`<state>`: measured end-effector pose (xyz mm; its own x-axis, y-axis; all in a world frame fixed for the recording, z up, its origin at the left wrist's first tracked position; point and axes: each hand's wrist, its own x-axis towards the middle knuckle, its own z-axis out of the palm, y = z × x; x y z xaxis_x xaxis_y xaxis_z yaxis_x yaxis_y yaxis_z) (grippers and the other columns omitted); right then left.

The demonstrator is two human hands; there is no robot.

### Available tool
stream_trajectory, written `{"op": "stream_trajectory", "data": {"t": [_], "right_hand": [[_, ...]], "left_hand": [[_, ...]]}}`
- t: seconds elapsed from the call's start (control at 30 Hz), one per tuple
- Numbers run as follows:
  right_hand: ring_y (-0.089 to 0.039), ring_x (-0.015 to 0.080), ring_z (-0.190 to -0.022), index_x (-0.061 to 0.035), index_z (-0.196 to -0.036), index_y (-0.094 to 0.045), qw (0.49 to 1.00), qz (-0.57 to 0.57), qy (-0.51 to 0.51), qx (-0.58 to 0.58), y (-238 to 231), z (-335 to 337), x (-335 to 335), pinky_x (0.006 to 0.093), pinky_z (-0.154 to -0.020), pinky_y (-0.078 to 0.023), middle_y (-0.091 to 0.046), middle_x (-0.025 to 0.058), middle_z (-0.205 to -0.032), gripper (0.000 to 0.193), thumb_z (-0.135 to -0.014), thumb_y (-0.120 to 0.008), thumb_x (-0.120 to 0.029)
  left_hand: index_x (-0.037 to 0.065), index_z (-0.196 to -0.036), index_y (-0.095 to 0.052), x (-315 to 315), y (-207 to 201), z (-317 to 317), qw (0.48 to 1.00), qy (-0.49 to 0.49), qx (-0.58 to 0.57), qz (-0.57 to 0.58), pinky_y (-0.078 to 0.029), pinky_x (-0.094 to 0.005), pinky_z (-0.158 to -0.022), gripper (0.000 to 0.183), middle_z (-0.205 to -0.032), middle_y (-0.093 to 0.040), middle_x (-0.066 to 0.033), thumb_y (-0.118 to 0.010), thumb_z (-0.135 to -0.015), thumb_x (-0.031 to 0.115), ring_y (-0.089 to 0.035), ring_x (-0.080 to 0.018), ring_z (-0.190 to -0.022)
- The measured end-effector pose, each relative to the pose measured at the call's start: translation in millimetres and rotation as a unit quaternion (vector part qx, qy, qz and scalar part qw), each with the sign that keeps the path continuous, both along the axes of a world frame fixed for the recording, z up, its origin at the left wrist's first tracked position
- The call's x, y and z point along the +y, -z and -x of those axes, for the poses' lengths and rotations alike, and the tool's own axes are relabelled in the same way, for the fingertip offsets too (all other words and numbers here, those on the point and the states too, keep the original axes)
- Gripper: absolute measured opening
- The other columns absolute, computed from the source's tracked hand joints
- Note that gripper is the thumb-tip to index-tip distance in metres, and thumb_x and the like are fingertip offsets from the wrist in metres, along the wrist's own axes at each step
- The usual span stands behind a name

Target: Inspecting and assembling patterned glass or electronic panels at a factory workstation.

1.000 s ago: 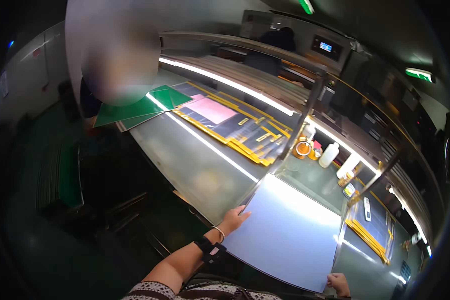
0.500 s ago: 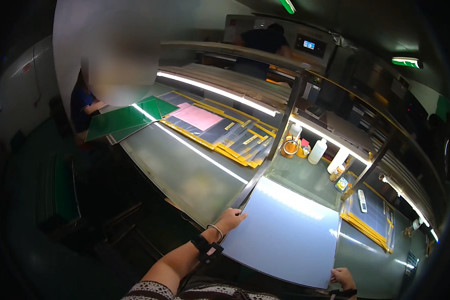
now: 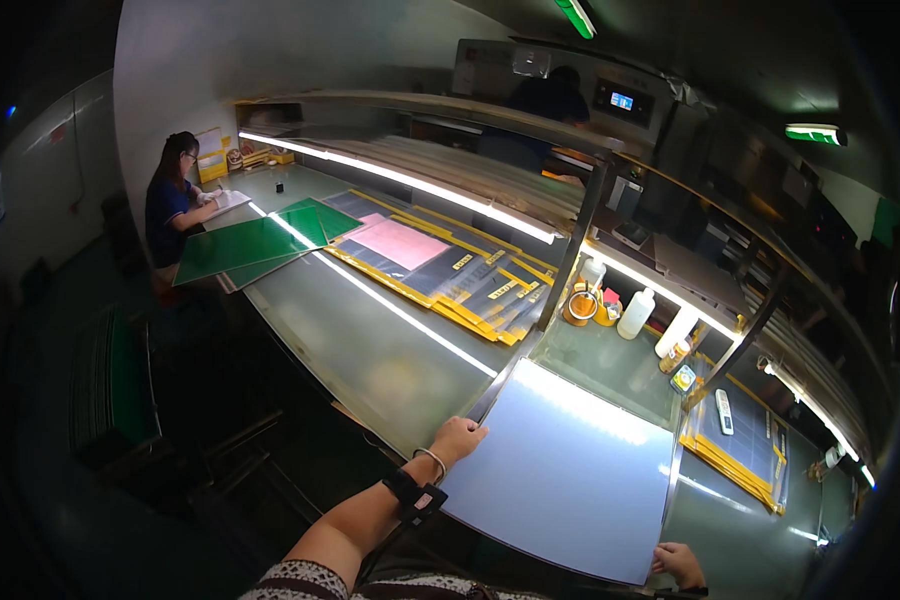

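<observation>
A flat, rectangular bluish-white panel [image 3: 570,465] lies before me at the bench, its glossy far side reflecting the lamp. My left hand [image 3: 457,441] pinches its left edge, the thumb on top. At the near right corner, my right hand [image 3: 679,564] is closed on the panel's edge with the fingertips. The undersides of the fingers are hidden by the panel on both sides.
Yellow-edged film sheets [image 3: 470,300] and a pink sheet [image 3: 400,242] lie left, beside green panels [image 3: 255,240]. A co-worker [image 3: 170,205] writes at the far left. Posts [image 3: 575,235] carry a shelf; a white bottle [image 3: 635,313] and remote [image 3: 724,411] stand and lie beyond.
The panel and my right hand have shifted slightly to the left and toward me. My left hand keeps its hold on the left edge, a touch further left.
</observation>
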<state>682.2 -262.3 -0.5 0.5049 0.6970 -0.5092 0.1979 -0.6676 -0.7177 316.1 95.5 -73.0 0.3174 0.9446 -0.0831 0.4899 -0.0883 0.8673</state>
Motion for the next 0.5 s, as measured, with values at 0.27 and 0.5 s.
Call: {"op": "stream_trajectory", "data": {"t": [0.27, 0.5], "right_hand": [[-0.058, 0.0138, -0.063, -0.0001, -0.105, -0.06, 1.0, -0.017, 0.0, 0.021, 17, -11, -6, 0.025, -0.055, -0.045, -0.063, 0.0057, -0.08, 0.03, -0.084, -0.058, -0.021], [-0.06, 0.0194, -0.069, 0.0016, -0.106, -0.06, 0.952, -0.078, -0.164, -0.247, 52, -50, -22, 0.0298, -0.06, -0.048, -0.064, 0.0119, -0.087, 0.033, -0.082, -0.059, -0.021]], "left_hand": [[0.004, -0.079, -0.067, -4, -4, 1, 1.0, -0.015, -0.008, -0.008, -0.048, -0.0392, -0.075, 0.032, -0.081, -0.064, -0.0176, -0.059, -0.076, 0.035, -0.06, -0.0334, -0.079], [0.009, -0.102, -0.065, 10, -12, 16, 0.985, -0.066, 0.047, -0.152, -0.043, -0.0369, -0.087, 0.035, -0.109, -0.053, -0.0162, -0.06, -0.077, 0.033, -0.052, -0.0322, -0.101]]}}
